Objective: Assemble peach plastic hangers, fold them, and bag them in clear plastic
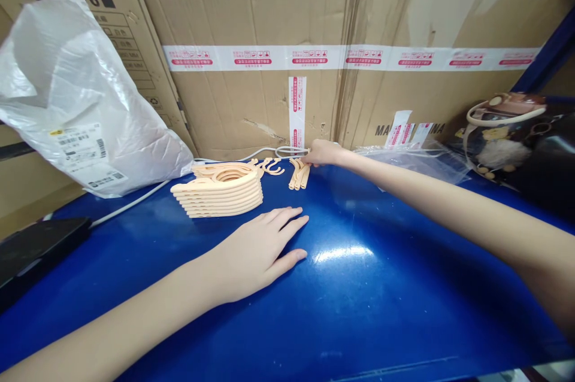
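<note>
My left hand lies palm down on the blue tabletop, fingers stretched out and thumb apart, holding nothing. Just beyond its fingertips stands a neat stack of peach plastic folding hangers, their hooks pointing right. My right hand reaches to the back of the table. Its fingers are bent and pinched at the upper end of a small bunch of peach plastic hanger parts. The fingertips partly cover these parts, so the exact grip is hidden.
Large taped cardboard boxes wall off the back. At left stand a white plastic parcel bag and a black phone-like device, with a white cable beside them. Clear plastic film and a dark bag lie at right.
</note>
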`<action>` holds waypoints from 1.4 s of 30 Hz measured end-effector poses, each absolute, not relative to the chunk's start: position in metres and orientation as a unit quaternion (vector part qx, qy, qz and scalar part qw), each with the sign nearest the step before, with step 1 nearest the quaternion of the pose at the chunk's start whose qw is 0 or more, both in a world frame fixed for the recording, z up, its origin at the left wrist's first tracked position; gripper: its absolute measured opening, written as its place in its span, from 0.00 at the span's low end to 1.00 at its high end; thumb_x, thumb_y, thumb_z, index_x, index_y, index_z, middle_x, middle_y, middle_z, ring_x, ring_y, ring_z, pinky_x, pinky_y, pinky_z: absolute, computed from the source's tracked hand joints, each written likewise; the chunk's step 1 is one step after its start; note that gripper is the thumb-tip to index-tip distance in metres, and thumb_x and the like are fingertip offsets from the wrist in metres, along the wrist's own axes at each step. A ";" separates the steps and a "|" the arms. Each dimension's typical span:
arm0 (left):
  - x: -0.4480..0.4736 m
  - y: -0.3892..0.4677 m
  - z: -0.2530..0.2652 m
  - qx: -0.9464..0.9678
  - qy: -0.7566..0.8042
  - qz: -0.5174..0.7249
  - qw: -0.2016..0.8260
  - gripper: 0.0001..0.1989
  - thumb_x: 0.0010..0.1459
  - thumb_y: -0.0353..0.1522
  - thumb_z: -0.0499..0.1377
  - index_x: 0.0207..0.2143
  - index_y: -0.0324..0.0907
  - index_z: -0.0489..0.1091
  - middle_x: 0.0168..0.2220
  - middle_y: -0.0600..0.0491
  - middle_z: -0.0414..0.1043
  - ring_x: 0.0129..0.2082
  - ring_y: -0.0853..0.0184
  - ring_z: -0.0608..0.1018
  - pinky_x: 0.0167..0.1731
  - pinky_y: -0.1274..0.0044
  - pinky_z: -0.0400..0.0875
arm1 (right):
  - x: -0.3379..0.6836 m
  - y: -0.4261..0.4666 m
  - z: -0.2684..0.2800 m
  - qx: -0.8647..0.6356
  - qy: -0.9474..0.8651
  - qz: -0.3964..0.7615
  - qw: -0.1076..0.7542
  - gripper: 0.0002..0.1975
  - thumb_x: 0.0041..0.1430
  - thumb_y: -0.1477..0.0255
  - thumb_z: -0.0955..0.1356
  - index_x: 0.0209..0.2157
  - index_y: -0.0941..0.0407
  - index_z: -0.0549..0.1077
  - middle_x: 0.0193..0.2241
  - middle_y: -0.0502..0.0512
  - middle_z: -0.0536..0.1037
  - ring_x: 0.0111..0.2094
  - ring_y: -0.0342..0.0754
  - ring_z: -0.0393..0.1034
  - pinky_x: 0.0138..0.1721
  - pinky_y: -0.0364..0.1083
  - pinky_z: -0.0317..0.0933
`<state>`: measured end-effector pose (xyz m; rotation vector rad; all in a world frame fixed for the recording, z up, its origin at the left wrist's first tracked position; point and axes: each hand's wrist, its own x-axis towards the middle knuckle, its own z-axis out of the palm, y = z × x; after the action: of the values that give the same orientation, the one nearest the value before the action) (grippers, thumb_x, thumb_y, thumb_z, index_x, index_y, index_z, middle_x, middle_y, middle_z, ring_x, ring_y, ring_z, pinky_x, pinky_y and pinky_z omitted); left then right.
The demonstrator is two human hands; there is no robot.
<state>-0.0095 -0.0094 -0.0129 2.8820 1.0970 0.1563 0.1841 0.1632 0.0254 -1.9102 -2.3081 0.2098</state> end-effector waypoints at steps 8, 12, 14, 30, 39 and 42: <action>-0.011 -0.012 -0.013 0.934 0.354 0.049 0.025 0.28 0.69 0.45 0.44 0.65 0.41 0.55 0.66 0.45 0.54 0.64 0.55 0.60 0.61 0.60 0.57 | 0.195 0.166 0.014 -0.627 -0.765 0.147 0.012 0.13 0.65 0.64 0.65 0.41 0.60 0.72 0.35 0.53 0.76 0.31 0.43 0.72 0.33 0.46 0.69; -0.011 -0.011 -0.012 0.933 0.354 0.053 0.028 0.27 0.68 0.44 0.44 0.64 0.40 0.55 0.65 0.44 0.55 0.64 0.54 0.60 0.61 0.60 0.57 | 0.197 0.168 0.010 -0.620 -0.768 0.161 0.007 0.13 0.65 0.65 0.65 0.45 0.60 0.71 0.39 0.55 0.75 0.35 0.44 0.72 0.35 0.47 0.70; -0.011 -0.011 -0.012 0.934 0.353 0.057 0.029 0.27 0.68 0.44 0.45 0.64 0.41 0.55 0.65 0.44 0.55 0.64 0.54 0.61 0.61 0.60 0.58 | 0.198 0.169 0.009 -0.614 -0.773 0.160 0.008 0.13 0.65 0.64 0.65 0.44 0.60 0.71 0.38 0.54 0.76 0.34 0.44 0.72 0.35 0.47 0.69; -0.009 -0.010 -0.012 0.933 0.354 0.051 0.029 0.27 0.68 0.44 0.44 0.64 0.41 0.55 0.66 0.44 0.54 0.64 0.54 0.60 0.61 0.60 0.57 | 0.199 0.164 0.018 -0.631 -0.767 0.114 0.005 0.13 0.64 0.65 0.65 0.38 0.61 0.73 0.31 0.53 0.76 0.27 0.42 0.71 0.27 0.43 0.68; -0.013 -0.010 -0.013 0.936 0.341 0.084 0.022 0.26 0.68 0.43 0.46 0.63 0.42 0.57 0.64 0.45 0.58 0.62 0.55 0.63 0.60 0.62 0.60 | 0.219 0.125 0.036 -0.633 -0.771 0.065 -0.022 0.13 0.48 0.73 0.70 0.38 0.62 0.72 0.32 0.61 0.79 0.22 0.50 0.72 0.20 0.45 0.62; -0.013 -0.009 -0.014 0.928 0.347 0.132 0.021 0.24 0.68 0.42 0.48 0.62 0.43 0.58 0.63 0.46 0.60 0.61 0.56 0.64 0.59 0.63 0.61 | 0.234 0.094 0.033 -0.580 -0.812 0.061 -0.009 0.17 0.46 0.74 0.71 0.41 0.57 0.69 0.34 0.57 0.79 0.29 0.49 0.74 0.25 0.43 0.60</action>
<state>-0.0125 -0.0091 -0.0138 2.8786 1.0753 0.4100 0.2337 0.0936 0.0326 -1.8329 -2.5652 0.1923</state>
